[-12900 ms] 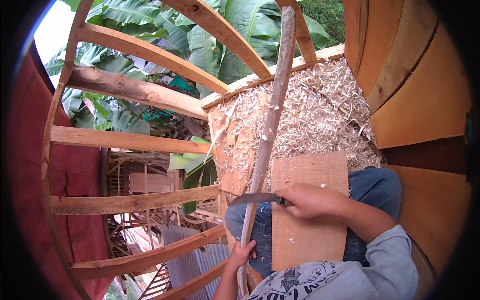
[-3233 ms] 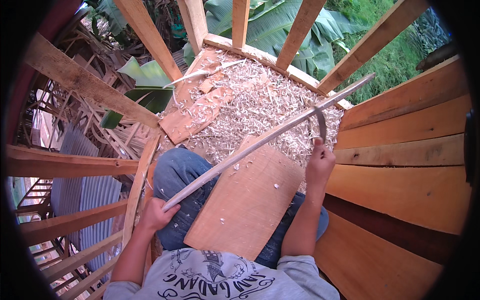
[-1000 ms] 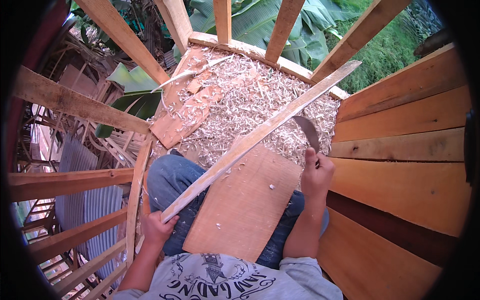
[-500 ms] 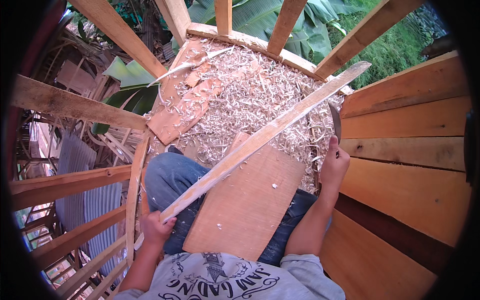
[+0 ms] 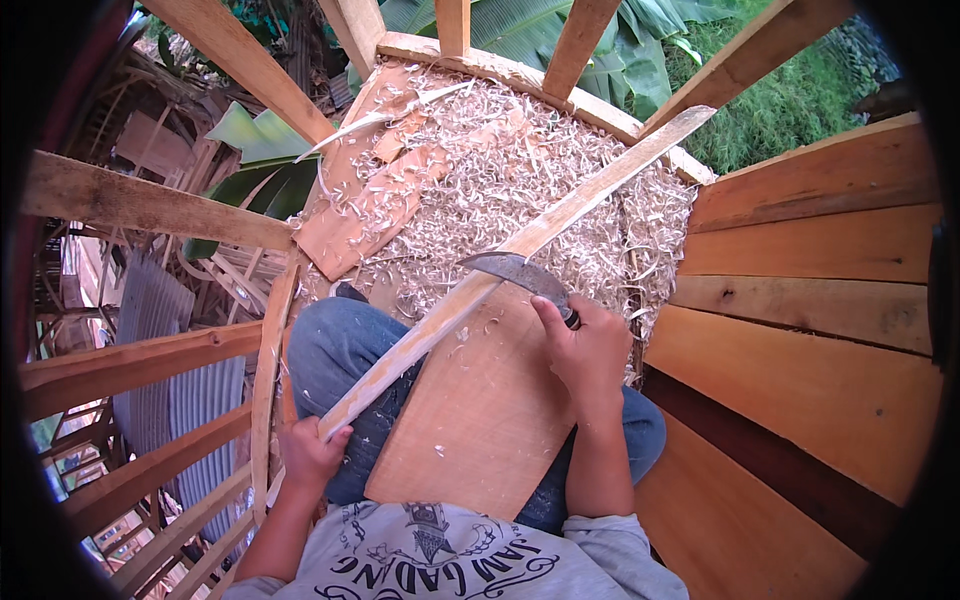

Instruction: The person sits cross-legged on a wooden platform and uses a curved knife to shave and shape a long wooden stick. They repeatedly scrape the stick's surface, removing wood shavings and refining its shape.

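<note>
My left hand (image 5: 312, 448) is closed around the near end of a long, pale wooden strip (image 5: 425, 338), which slants up and away to the right. In my right hand (image 5: 588, 345) is a knife with a dark curved blade (image 5: 515, 272), its handle mostly hidden by the fingers. The blade lies across the strip about midway along, its tip pointing left. Beneath the strip, a wide flat board (image 5: 480, 420) rests across my lap between my knees.
Curled wood shavings (image 5: 560, 170) cover the floor ahead, partly over loose orange-brown boards (image 5: 365, 225). A plank wall (image 5: 790, 375) stands close on the right. Wooden rails (image 5: 150, 370) and posts border the left and far sides, with banana leaves (image 5: 500, 45) beyond.
My right hand has swung the knife from the far right in to the left, onto the strip. The strip's far end has shifted slightly left; my left hand keeps its grip.
</note>
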Available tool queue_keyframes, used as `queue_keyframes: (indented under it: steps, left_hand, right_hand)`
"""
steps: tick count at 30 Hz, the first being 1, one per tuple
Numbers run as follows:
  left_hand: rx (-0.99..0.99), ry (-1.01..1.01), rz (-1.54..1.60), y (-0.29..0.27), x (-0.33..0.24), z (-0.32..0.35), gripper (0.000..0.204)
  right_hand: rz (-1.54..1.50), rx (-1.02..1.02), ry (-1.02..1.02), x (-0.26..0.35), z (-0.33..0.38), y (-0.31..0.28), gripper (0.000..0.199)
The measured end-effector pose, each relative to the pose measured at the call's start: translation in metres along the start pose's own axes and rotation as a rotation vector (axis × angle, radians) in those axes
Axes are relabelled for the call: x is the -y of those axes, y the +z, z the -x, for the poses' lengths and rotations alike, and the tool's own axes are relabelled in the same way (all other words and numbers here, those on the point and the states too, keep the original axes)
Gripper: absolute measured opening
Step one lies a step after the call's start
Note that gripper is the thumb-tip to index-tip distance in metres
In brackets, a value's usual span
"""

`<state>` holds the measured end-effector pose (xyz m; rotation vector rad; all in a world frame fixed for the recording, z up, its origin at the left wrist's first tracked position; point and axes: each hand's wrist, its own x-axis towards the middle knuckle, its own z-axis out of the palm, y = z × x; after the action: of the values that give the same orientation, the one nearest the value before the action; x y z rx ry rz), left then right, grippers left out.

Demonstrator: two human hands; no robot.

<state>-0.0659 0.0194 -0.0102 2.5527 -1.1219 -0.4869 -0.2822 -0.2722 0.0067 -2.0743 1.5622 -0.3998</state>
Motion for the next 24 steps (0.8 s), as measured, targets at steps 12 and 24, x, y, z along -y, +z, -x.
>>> queue_keyframes:
  steps: [12, 24]
  left_hand:
    - [0.037, -0.003, -0.027, -0.002, 0.002, -0.003, 0.072]
    - [0.142, -0.102, 0.031, -0.007, -0.001, -0.006, 0.073]
  right_hand:
    - [-0.399, -0.268, 0.162, -0.056, -0.015, -0.034, 0.059]
    - [0.045, 0.039, -0.042, 0.005, -0.003, 0.013, 0.051]
